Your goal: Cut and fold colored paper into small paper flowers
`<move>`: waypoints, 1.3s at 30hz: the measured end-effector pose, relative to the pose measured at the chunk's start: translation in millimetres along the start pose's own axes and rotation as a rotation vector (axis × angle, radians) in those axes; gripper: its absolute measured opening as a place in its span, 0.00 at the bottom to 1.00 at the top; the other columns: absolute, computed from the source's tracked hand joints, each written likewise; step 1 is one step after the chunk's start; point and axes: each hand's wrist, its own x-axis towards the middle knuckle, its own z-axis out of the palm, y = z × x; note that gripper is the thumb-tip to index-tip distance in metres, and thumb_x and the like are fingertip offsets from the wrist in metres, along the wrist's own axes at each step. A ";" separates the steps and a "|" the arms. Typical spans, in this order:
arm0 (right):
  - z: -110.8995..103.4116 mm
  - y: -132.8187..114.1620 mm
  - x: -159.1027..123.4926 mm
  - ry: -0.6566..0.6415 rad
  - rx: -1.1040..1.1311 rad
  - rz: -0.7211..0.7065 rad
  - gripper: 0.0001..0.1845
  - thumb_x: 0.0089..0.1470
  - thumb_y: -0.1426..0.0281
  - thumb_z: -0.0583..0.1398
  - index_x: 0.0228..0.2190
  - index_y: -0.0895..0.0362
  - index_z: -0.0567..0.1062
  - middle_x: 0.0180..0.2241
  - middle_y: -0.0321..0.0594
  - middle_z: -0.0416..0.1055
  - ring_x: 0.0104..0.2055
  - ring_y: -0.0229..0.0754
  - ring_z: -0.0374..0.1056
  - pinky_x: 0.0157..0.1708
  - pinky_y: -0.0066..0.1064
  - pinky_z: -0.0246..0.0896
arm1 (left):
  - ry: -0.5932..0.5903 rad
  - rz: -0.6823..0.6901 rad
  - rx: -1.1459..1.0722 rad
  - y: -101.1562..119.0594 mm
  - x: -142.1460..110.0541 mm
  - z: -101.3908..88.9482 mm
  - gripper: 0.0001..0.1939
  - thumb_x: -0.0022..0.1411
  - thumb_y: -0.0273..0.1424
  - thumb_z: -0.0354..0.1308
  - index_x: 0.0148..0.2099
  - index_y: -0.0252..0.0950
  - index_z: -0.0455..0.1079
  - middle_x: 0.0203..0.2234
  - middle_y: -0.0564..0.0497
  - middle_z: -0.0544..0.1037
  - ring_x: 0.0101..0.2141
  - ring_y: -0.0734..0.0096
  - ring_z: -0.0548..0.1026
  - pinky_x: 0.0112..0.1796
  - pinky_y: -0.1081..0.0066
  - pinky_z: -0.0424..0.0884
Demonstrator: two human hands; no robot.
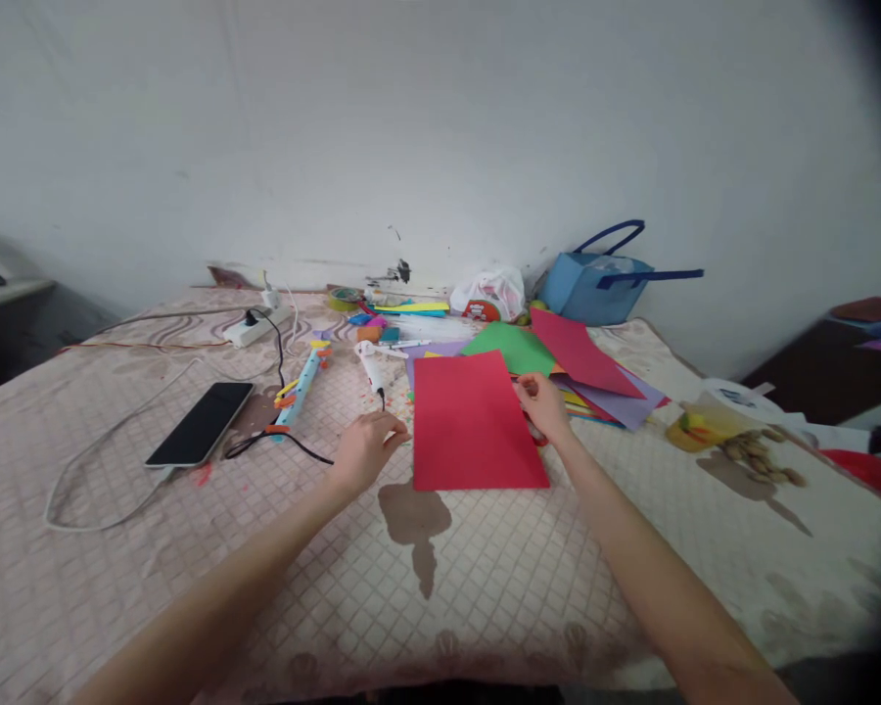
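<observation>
At the middle of the table [521, 587], as the head view shows, lies the red sheet [474, 426], between the person's two hands. Its long axis runs away from the person, toward the wall [338, 147]; one short edge faces the person and lies roughly square to them. Writing: the white bag [510, 286] by the wall bears a red label with pale marks, not readable at this size. No lettering is found on the sheet. Condition of the sheet: plain, evenly red, flat, corners square, no crease or cut noted. The left hand [367, 452] is just beside its left edge, fingers bent, thumb and forefinger close together; whether they pinch anything cannot be told. The right hand [544, 403] is at the right edge, fingers curled, tips against the sheet; whether they grip it cannot be told. Beyond the left hand lies the glue gun [371, 367]. Green paper [510, 345] lies behind the sheet.
</observation>
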 end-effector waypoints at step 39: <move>-79.3 -45.2 -164.9 -0.615 0.043 -0.408 0.14 0.56 0.75 0.55 0.44 0.50 0.71 0.44 0.40 0.73 0.51 0.43 0.64 0.50 0.42 0.60 | -0.192 0.271 0.036 33.7 -72.0 -6.1 0.09 0.62 0.24 0.50 0.43 0.38 0.68 0.38 0.49 0.77 0.39 0.67 0.73 0.43 0.64 0.67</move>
